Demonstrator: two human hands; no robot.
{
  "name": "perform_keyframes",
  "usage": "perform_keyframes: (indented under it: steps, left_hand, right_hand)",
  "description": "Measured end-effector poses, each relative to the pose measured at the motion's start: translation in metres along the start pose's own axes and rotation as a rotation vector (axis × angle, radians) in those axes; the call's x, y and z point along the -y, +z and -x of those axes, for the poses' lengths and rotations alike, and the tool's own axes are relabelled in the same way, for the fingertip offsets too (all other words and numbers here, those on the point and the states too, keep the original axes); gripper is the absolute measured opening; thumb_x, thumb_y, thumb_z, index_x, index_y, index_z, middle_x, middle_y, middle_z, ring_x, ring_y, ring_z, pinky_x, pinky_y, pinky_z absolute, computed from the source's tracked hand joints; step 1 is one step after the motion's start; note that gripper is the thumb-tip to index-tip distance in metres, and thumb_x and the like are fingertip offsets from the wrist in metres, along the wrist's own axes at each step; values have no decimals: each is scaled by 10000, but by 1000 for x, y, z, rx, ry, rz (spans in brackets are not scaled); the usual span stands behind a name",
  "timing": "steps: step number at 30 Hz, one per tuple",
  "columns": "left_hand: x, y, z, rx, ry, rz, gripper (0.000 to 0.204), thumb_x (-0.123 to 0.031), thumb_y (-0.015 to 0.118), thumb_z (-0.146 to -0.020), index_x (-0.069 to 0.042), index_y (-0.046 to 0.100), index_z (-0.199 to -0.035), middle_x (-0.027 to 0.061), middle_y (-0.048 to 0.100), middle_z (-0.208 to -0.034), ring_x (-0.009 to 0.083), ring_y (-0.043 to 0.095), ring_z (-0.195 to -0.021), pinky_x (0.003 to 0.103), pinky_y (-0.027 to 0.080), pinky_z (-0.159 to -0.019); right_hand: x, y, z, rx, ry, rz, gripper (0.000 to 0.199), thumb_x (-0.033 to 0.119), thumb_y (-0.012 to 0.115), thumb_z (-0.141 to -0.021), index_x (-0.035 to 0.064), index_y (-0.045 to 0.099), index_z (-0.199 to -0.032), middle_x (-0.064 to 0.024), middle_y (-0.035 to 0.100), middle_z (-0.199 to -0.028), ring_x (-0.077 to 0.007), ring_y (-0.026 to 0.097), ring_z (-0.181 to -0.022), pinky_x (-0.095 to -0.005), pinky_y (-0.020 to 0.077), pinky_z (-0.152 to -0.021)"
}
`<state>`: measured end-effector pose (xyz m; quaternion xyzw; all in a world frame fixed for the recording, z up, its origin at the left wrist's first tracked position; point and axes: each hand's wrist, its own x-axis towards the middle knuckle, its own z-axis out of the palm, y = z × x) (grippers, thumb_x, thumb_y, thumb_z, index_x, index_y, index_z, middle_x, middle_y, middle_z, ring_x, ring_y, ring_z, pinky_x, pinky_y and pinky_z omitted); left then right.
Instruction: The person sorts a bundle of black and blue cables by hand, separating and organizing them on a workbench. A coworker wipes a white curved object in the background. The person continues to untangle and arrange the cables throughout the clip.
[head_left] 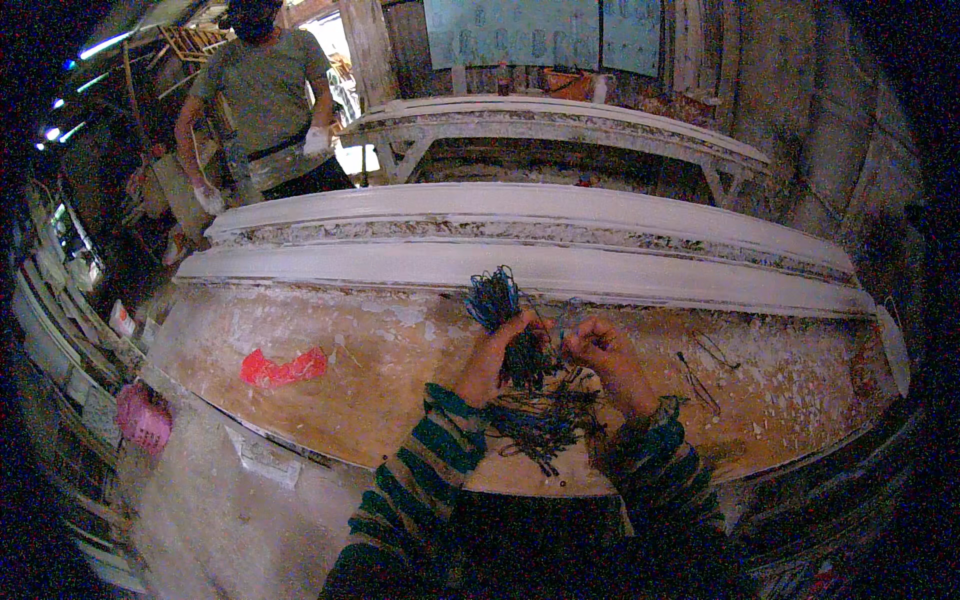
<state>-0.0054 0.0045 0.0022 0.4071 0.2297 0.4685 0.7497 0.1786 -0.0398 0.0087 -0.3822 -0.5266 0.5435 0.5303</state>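
Observation:
My left hand [495, 365] is closed round a bundle of dark, bluish-green looped cords [492, 298], which sticks out above and below the grip. Close beside it, my right hand [612, 362] is closed in a pinch, apparently on a thin strand too fine to make out clearly. Beneath both hands lies a tangled pile of similar dark cords [540, 425] near the table's front edge. A few loose cords [698, 382] rest to the right of my right hand.
The worn wooden table [400, 370] carries a crumpled red piece [283, 367] at left. Two long white mouldings [520, 265] run along its far side. A pink basket [143, 417] is at left. Behind stand a white-splashed bench [560, 128] and a person [262, 90] with whitened hands.

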Motion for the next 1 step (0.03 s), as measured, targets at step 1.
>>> perform_keyframes:
  steps: [1]
  left_hand:
    - [0, 0, 0, 0, 0, 0, 267, -313, 611, -837, -68, 622, -944, 26, 626, -812, 120, 595, -716, 248, 481, -648]
  right_hand:
    - [-2, -2, -1, 12, -10, -32, 110, 166, 628, -847, 97, 543, -853, -12, 609, -870, -125, 566, -855, -285, 444, -798]
